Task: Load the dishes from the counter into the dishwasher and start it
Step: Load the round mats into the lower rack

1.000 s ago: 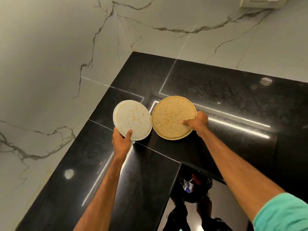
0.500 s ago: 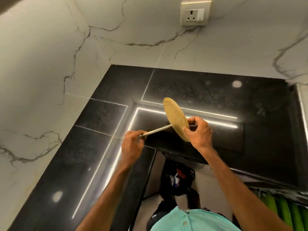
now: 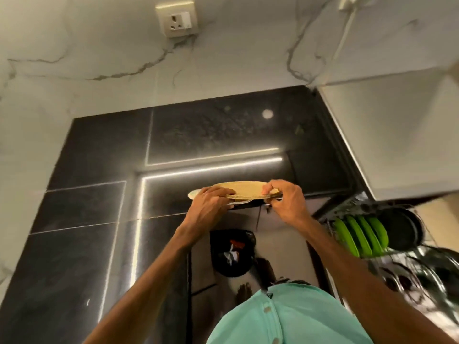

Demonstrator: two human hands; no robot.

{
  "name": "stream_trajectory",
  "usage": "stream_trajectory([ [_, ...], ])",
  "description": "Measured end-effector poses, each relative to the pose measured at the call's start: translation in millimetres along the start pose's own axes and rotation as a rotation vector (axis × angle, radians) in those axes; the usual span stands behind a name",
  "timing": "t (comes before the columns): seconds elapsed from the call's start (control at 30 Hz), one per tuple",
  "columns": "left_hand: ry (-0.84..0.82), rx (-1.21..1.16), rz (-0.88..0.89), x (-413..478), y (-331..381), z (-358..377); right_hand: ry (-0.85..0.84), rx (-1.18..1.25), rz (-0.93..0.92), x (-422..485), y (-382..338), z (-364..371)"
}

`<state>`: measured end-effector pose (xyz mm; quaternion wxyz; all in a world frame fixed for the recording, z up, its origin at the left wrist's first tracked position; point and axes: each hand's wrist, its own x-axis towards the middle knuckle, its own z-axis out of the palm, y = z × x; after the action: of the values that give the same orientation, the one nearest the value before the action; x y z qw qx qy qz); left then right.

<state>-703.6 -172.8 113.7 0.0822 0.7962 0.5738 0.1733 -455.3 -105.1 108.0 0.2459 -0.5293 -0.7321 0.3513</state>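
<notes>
Plates stacked, tan plate [image 3: 244,189] over white plate [image 3: 196,194], gripped at the rims by left hand [image 3: 211,202] and right hand [image 3: 285,202] above the counter [image 3: 99,207]. Step: carrying. Next, judged: swing right, lower into the dishwasher rack [image 3: 352,212].

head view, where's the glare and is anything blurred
Head view: bright strip-light streaks and a round glare spot on the glossy black counter; motion blur smears the dishwasher rack at right; wide-angle lens bends the walls; stacked plates stay fairly sharp.
</notes>
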Motion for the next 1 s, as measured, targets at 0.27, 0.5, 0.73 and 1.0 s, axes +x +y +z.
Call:
stream_trajectory([
  [0.27, 0.069, -0.049, 0.289, -4.1, 56.6, 46.9, 0.226, 0.480, 0.666, -80.3, 38.1, -15.2],
  [0.5, -0.015, -0.118, 0.589, -12.7, 134.5, 84.9, 0.266, 0.881, 0.981, -170.2, 59.8, -69.8],
  [0.73, -0.146, -0.147, 0.737, -1.6, 198.1, 136.0, 0.418, 1.131, 1.156, -233.6, 100.0, -94.1],
  [1.0, -0.195, -0.134, 0.823, 31.6, 280.6, 186.4, 0.521, 1.442, 1.146, -290.3, 163.5, -156.0],
])
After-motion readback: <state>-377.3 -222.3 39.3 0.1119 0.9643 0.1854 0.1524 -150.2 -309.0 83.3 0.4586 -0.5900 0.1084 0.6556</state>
